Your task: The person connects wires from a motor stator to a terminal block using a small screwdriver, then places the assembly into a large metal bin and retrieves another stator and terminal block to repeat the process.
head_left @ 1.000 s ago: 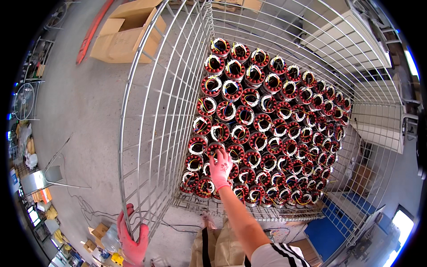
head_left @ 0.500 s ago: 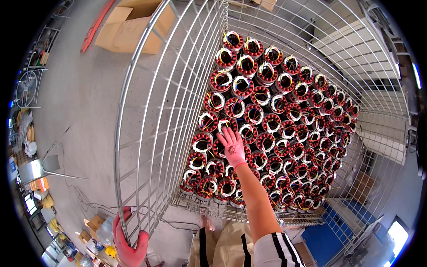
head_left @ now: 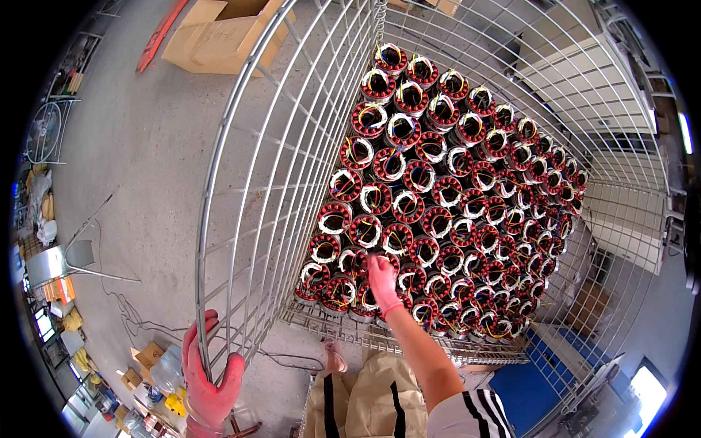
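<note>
Many motor stators (head_left: 407, 206), ring-shaped with red segments, white bands and coloured lead wires, stand packed in rows inside a wire mesh cage (head_left: 252, 157). My right hand (head_left: 383, 285), in a pink glove, reaches over the front rows. Its fingers curl downward and close on a stator (head_left: 389, 260) near the front left; the fingertips are partly hidden. At the cage's near left corner, my left hand (head_left: 212, 376), in a reddish glove, wraps around the top wire rim, thumb on one side and fingers on the other.
An open cardboard box (head_left: 226, 44) lies on the floor beyond the cage's left side, near a red bar (head_left: 161, 36). A metal-framed chair (head_left: 62, 266) stands at left, with a cable (head_left: 131, 317) trailing nearby. Blue panels (head_left: 522, 387) show at the lower right.
My right hand has drawn back toward me, its spread fingers now curled down at a stator. My left hand stays on the rim. The view has shifted slightly.
</note>
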`<state>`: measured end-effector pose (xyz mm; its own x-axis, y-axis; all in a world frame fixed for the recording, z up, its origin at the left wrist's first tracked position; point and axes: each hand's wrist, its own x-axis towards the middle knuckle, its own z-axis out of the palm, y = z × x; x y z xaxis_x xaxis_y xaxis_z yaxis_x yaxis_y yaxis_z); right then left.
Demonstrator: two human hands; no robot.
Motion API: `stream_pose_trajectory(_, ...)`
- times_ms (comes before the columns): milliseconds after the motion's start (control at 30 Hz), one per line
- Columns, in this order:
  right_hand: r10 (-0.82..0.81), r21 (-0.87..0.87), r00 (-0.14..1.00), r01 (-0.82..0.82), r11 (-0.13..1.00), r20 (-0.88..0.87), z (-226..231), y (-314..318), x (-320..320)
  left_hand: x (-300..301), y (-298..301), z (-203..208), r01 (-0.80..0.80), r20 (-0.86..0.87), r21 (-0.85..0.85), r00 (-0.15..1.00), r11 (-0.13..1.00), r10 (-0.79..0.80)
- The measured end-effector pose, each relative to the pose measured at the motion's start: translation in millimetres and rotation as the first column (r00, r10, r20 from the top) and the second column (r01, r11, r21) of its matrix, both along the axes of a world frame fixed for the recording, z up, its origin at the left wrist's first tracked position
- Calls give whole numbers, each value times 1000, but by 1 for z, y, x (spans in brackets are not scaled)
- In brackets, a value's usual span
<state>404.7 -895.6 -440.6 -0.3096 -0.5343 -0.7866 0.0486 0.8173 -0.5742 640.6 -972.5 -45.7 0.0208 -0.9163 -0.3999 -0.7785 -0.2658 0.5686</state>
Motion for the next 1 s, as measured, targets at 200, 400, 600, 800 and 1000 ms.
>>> stream_pose_trajectory(200,-792,546,87,678,492,605,-6,10,63,3,3,0,52,58,-42,997,998,-49)
stream_pose_trajectory(400,-698,550,-262,805,223,667,-70,-18,56,2,1,2,69,36,-68,997,995,-67)
stream_pose_trajectory(600,-462,426,-200,779,459,864,-60,-19,43,9,2,-4,80,32,-75,996,994,-78)
stream_pose_trajectory(800,-495,230,293,622,748,818,8,15,47,10,4,-2,139,54,-106,989,985,-134)
stream_pose_trajectory(1000,-755,586,91,572,573,649,17,79,107,4,3,-4,80,3,-107,997,991,-80)
